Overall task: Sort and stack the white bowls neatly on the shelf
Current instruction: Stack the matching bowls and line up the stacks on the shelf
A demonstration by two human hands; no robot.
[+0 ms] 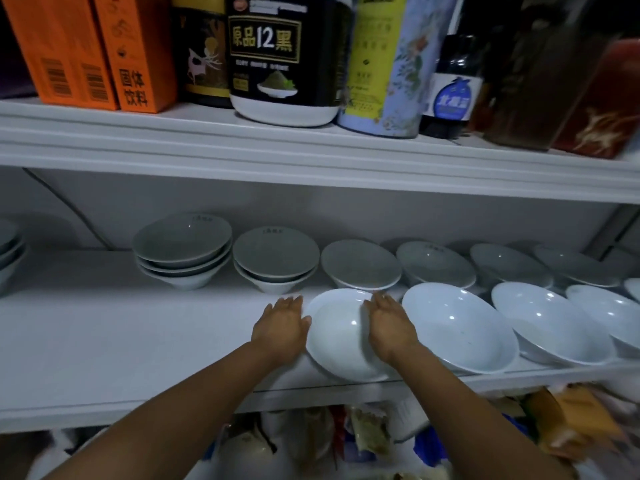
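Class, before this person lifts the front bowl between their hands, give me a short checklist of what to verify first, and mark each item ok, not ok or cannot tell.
1. Left hand against the left rim of the front bowl: ok, it touches the rim.
2. Right hand on the other side of the bowl: ok, it lies over the right rim.
3. Firm grip on the bowl: cannot tell; both hands look open and flat.
4. Bowl fully supported: not ok; its near rim reaches past the shelf edge.
5. A stack to receive it: ok; the stack of two bowls stands just behind, and the stack of three bowls to its left.
6. Neighbouring bowl clear of the right hand: cannot tell.
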